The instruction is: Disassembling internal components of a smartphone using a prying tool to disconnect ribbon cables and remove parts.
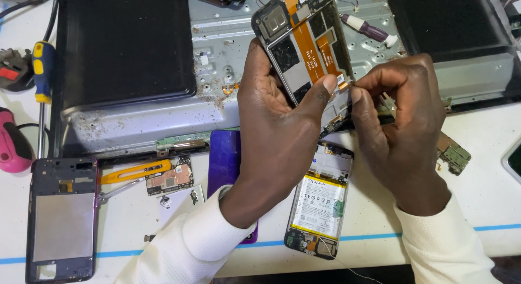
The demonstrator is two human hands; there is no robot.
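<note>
My left hand (277, 132) grips an opened phone frame (304, 40) held up over the bench, its orange flex cable and metal shields facing me, thumb pressed near the connector. My right hand (404, 126) pinches at the lower right edge of that frame, fingertips at the small connector (343, 82); whether it holds a tool I cannot tell. Below my hands lies another opened phone with a white and yellow battery (319, 205). A purple back cover (225, 159) sits under my left wrist.
A large metal chassis with black panels (125, 50) fills the back. A phone middle frame (62, 219) lies at lower left, a yellow pry tool (135, 171) and circuit board (169, 178) beside it. A screwdriver (40, 72) at left, a small board (453, 154) at right.
</note>
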